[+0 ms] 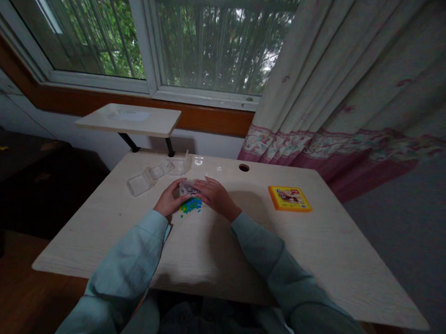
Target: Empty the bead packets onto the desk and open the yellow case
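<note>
Between my two hands is a clear plastic container [187, 187], low over the desk; its exact shape is partly covered by fingers. My left hand [171, 198] grips its left side, and my right hand [216, 195] closes over its right side and top. Just below it, a small heap of tiny blue, green and yellow pieces [191, 205] lies on the desk, with a few strays at its near edge. What the container holds, if anything, is too small to make out.
Open clear plastic boxes [139, 184] lie at the back left of the pale desk [198, 263]. A yellow-orange box [290, 199] with a printed cover lies to the right. Behind are a cable hole [244, 168], a small raised shelf [131, 119] and a curtain [317, 107].
</note>
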Available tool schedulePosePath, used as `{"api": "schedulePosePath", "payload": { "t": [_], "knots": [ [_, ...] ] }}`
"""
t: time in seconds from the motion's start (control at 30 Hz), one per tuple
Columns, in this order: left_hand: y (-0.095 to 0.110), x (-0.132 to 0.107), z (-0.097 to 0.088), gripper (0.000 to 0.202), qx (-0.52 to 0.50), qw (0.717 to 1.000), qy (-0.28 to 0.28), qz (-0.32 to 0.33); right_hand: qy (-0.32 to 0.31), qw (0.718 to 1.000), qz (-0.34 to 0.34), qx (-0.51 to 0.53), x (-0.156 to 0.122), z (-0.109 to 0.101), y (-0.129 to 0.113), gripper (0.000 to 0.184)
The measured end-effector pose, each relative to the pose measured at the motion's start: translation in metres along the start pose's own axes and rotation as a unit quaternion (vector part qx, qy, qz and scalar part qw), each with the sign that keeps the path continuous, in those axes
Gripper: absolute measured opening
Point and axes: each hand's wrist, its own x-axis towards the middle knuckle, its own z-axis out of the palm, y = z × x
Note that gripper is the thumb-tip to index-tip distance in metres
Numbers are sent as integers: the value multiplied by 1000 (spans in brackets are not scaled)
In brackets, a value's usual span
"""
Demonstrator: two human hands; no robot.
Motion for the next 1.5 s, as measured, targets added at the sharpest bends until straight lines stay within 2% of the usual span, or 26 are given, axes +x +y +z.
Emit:
{"api": "schedulePosePath", "payload": {
  "t": [0.23, 0.4, 0.53, 0.7, 0.97, 1.1, 1.23, 1.33, 1.5],
  "knots": [
    [4, -1, 7, 67, -27, 1000, 16, -7, 11, 997, 57, -41, 0, -2, -15, 34],
    [6, 0, 6, 76, -44, 999, -15, -1, 38, 990, 137, -25, 0, -8, -14, 35],
    [8, 1, 8, 80, -107, 994, -33, -11, 79, 984, 159, 8, -1, -10, -11, 37],
    [11, 2, 11, 81, -180, 982, 24, -51, 129, 973, 188, 38, 0, -8, -9, 36],
    [12, 4, 12, 61, -210, 970, 95, -77, 189, 952, 213, 110, 1, -2, -5, 34],
    [8, 5, 10, 50, -181, 974, 129, -46, 160, 939, 227, 201, 0, 1, 9, 33],
    [4, 6, 8, 39, -160, 976, 150, -16, 90, 926, 227, 289, 0, -3, 26, 34],
    [1, 5, 9, 39, -136, 979, 153, -4, 44, 929, 229, 287, -1, -7, 34, 27],
    [-3, 2, 11, 37, -83, 983, 163, 4, 4, 936, 253, 243, -6, -10, 41, 20]
  ]
}}
